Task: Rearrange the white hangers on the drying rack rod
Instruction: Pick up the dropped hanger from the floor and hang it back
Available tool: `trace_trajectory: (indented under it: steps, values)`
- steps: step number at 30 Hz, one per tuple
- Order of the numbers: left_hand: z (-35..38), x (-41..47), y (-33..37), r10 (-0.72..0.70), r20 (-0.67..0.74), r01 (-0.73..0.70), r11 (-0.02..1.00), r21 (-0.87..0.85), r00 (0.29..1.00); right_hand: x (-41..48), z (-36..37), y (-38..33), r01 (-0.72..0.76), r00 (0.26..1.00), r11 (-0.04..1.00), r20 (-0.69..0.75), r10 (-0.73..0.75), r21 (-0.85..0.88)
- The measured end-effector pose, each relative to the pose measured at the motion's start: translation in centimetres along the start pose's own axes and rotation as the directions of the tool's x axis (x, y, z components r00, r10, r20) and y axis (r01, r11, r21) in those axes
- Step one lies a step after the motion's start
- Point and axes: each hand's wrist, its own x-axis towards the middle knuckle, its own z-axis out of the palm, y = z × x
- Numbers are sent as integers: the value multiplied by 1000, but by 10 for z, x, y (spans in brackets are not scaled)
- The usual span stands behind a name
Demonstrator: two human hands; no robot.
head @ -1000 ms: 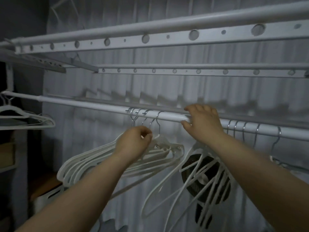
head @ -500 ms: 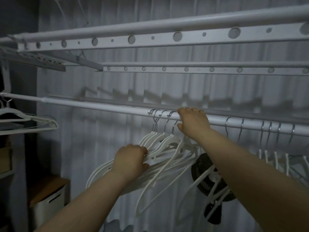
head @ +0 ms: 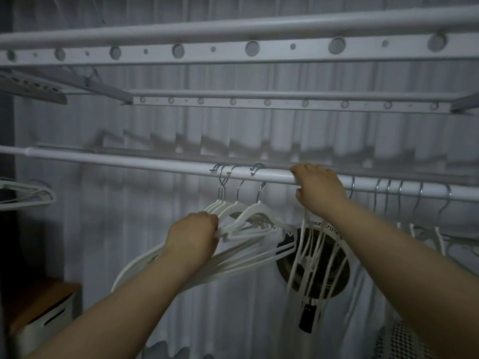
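Note:
A white rod [head: 129, 158] runs across the drying rack at chest height. Several white hangers [head: 248, 216] hang from it in a bunch by their metal hooks, left of centre. My left hand [head: 194, 235] grips the shoulders of this bunch from the left. My right hand [head: 317, 189] is curled over the rod just right of the bunch, and a second group of white hangers [head: 311, 260] dangles below it. More hanger hooks [head: 404, 193] sit spaced out along the rod at the right.
Two perforated rack bars [head: 233, 51] cross above the rod. A dark round fan [head: 313, 265] stands behind the hangers against a white curtain. Another hanger [head: 31, 194] shows at the far left, with a white bin under a wooden top [head: 44, 317] below it.
The bunch of hangers now hangs more upright and sits closer to my right hand. My left hand shifted from the hanger necks to their shoulders. My right hand stayed on the rod.

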Motion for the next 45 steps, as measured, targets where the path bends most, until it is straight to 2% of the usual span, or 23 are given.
trace_trajectory:
  steps: [5, 11, 19, 27, 30, 32, 33, 34, 36, 38, 41, 43, 45]
  values:
    - [-7, 6, 12, -44, 47, 46, 998, -53, 998, -9, -3, 23, 30, 1000, 999, -2, -30, -22]
    - [-19, 15, 42, -67, 32, 70, 991, -112, 997, -18, -5, 42, 52, 999, 998, 6, -52, 18]
    - [-22, 9, 59, -122, 19, 124, 985, -119, 992, -22, -5, 56, 129, 992, 991, -10, -128, 42]
    - [-26, -9, 58, -162, 41, 165, 983, -81, 986, -24, -5, 56, 134, 991, 988, -17, -133, 73]
    - [-28, -15, 57, -153, 30, 155, 985, -74, 988, -29, -7, 47, 158, 979, 983, -143, -144, 94]
    - [-31, -20, 58, -145, 56, 148, 987, -56, 988, -35, -8, 34, 228, 948, 959, -261, -180, 167]
    - [-32, -23, 58, -139, 76, 143, 989, -48, 987, -37, -8, 26, 250, 946, 943, -263, -189, 221]
    - [-33, -25, 58, -129, 96, 134, 990, -46, 987, -40, -8, 18, 247, 957, 928, -218, -190, 278]
    - [-37, -29, 57, -96, 122, 106, 991, -81, 988, -42, -5, 3, 162, 986, 912, -26, -164, 376]
    - [-42, -31, 55, -60, 188, 102, 970, -220, 980, -41, 0, -7, 62, 981, 903, 139, -133, 425]
    - [-48, -31, 51, 27, 322, 140, 864, -484, 946, -33, 5, -16, -97, 945, 886, 322, -61, 453]
    - [-50, -31, 48, 56, 379, 217, 738, -639, 924, -27, 8, -20, -241, 908, 798, 419, -16, 552]
    - [-50, -31, 46, 80, 404, 260, 650, -714, 911, -22, 9, -23, -354, 886, 658, 463, 10, 664]
